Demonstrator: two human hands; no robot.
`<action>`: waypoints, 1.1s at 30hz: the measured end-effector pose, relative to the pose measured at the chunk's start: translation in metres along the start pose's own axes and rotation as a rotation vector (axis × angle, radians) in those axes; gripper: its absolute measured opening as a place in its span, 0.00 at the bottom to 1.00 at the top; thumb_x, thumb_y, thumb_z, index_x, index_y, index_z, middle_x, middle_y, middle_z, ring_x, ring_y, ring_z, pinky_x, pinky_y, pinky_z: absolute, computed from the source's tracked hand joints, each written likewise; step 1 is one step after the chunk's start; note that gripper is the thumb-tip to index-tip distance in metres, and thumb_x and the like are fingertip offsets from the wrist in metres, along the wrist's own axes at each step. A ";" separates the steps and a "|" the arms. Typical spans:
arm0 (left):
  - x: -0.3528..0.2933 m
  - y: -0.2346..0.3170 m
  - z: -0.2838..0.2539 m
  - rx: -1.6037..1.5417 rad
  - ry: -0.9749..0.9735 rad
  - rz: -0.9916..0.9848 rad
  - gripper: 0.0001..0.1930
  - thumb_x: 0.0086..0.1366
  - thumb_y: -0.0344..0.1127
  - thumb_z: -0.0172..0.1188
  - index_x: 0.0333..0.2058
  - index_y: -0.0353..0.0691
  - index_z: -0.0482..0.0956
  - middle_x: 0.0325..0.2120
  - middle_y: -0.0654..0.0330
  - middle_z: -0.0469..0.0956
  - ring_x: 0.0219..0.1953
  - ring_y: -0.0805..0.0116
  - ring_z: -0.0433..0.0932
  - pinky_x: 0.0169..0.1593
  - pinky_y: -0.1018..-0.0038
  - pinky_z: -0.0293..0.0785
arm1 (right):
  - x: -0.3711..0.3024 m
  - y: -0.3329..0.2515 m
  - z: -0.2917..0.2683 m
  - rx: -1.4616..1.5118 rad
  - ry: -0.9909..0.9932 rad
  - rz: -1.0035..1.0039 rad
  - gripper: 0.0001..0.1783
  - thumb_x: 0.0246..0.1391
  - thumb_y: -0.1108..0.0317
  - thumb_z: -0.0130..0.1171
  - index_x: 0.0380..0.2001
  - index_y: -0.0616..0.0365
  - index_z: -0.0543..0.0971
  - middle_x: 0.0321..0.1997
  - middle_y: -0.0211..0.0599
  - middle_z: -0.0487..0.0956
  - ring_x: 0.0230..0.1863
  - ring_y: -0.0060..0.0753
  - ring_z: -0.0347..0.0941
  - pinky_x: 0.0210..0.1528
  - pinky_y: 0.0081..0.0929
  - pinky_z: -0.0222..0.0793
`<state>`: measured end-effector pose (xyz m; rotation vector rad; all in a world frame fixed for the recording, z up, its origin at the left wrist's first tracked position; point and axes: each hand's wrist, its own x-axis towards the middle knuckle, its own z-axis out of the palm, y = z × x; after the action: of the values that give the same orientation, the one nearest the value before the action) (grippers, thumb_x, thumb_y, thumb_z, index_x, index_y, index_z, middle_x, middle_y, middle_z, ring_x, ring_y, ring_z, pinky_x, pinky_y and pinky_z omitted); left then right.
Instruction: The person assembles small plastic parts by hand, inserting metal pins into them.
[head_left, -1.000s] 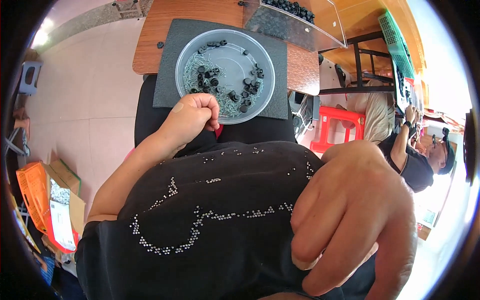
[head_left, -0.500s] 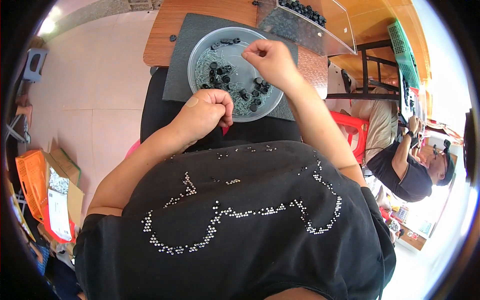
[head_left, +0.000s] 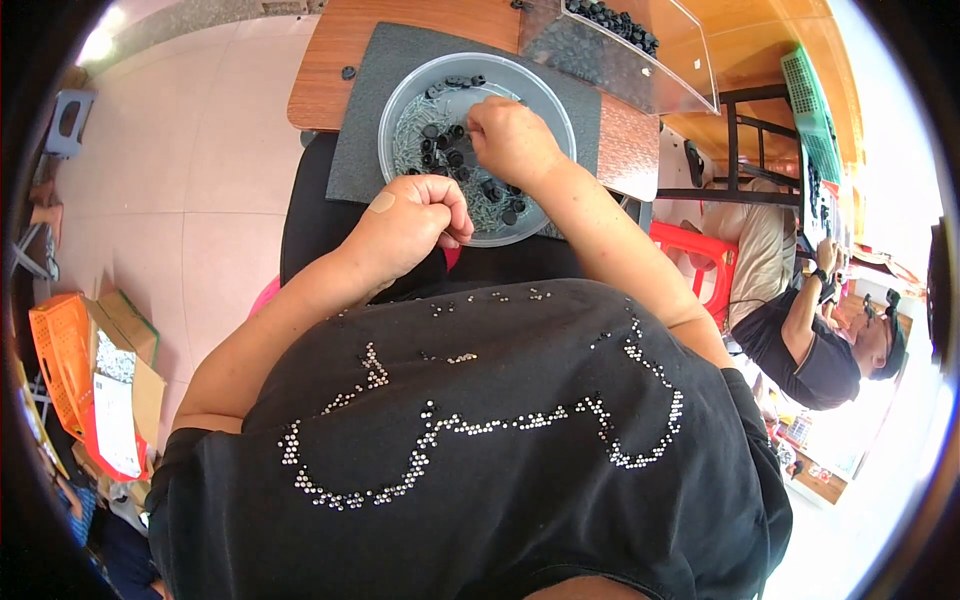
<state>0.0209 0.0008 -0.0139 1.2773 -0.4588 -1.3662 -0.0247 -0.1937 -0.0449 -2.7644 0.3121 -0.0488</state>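
Note:
A round translucent plastic bowl (head_left: 384, 125) holds many thin silvery screws (head_left: 408, 140) and several small black round plastic parts (head_left: 455, 159). It rests on a dark grey mat (head_left: 357, 130). Over the bowl's inside, my right hand (head_left: 510, 140) is closed, thumb and fingertips together beside the black parts; whatever they pinch is hidden. My left hand (head_left: 415, 218) hangs at the bowl's near left rim, a plaster on its back. Its fingers are curled in, and what they hold, if anything, cannot be made out.
A clear box (head_left: 640, 75) of black parts stands at the back right of the brown table (head_left: 330, 60). One loose black part (head_left: 348, 73) lies left of the mat. To the right, a person (head_left: 800, 340) sits near a red stool (head_left: 710, 265). Orange crates (head_left: 60, 340) stand lower left.
My right hand has moved left and slightly down, from the bowl's right side toward the black parts in its middle. My left hand stays almost in place.

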 end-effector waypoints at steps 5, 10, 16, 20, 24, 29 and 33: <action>-0.001 0.003 0.001 -0.004 -0.001 0.000 0.09 0.54 0.23 0.42 0.20 0.41 0.69 0.24 0.62 0.75 0.31 0.75 0.73 0.36 0.79 0.70 | -0.010 0.013 -0.008 0.127 0.137 0.077 0.05 0.43 0.75 0.54 0.28 0.60 0.76 0.26 0.46 0.78 0.28 0.47 0.76 0.32 0.35 0.71; -0.002 0.003 0.001 0.006 0.013 -0.019 0.09 0.54 0.23 0.42 0.20 0.42 0.69 0.26 0.61 0.76 0.32 0.74 0.74 0.37 0.79 0.70 | -0.018 0.034 -0.029 0.213 0.280 0.171 0.10 0.49 0.74 0.53 0.36 0.58 0.79 0.18 0.36 0.75 0.22 0.19 0.70 0.27 0.21 0.67; 0.000 0.002 0.002 0.015 0.020 -0.042 0.09 0.55 0.23 0.42 0.20 0.41 0.70 0.26 0.61 0.76 0.33 0.74 0.74 0.37 0.79 0.70 | -0.016 0.053 -0.049 0.178 0.316 0.198 0.09 0.45 0.75 0.53 0.31 0.58 0.80 0.30 0.47 0.78 0.30 0.45 0.76 0.34 0.33 0.72; 0.000 0.003 0.001 0.012 0.014 -0.029 0.09 0.55 0.23 0.42 0.21 0.41 0.70 0.27 0.61 0.76 0.34 0.74 0.74 0.38 0.79 0.70 | -0.012 0.046 -0.033 -0.133 0.284 0.011 0.05 0.41 0.75 0.55 0.25 0.61 0.76 0.28 0.48 0.77 0.32 0.48 0.76 0.37 0.36 0.73; -0.001 0.002 0.000 -0.015 0.017 -0.025 0.09 0.56 0.24 0.42 0.21 0.41 0.70 0.27 0.61 0.76 0.34 0.73 0.74 0.38 0.79 0.70 | -0.003 0.032 -0.024 -0.345 0.105 0.005 0.06 0.41 0.76 0.54 0.27 0.62 0.75 0.31 0.50 0.76 0.37 0.49 0.75 0.40 0.37 0.73; -0.002 0.003 0.000 -0.014 0.031 -0.027 0.09 0.56 0.24 0.42 0.21 0.41 0.70 0.28 0.61 0.76 0.34 0.73 0.74 0.38 0.79 0.70 | 0.003 0.027 -0.017 -0.443 -0.047 0.032 0.08 0.44 0.76 0.52 0.31 0.63 0.75 0.34 0.49 0.77 0.41 0.48 0.75 0.41 0.37 0.73; -0.001 0.002 -0.002 -0.038 0.033 -0.019 0.08 0.57 0.24 0.43 0.27 0.40 0.73 0.29 0.61 0.76 0.35 0.74 0.74 0.39 0.80 0.70 | -0.004 0.030 -0.018 -0.307 0.071 0.022 0.08 0.44 0.76 0.54 0.31 0.64 0.74 0.32 0.48 0.77 0.36 0.46 0.76 0.39 0.36 0.74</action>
<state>0.0228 0.0020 -0.0122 1.2735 -0.3972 -1.3613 -0.0362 -0.2264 -0.0388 -3.0682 0.3976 -0.1014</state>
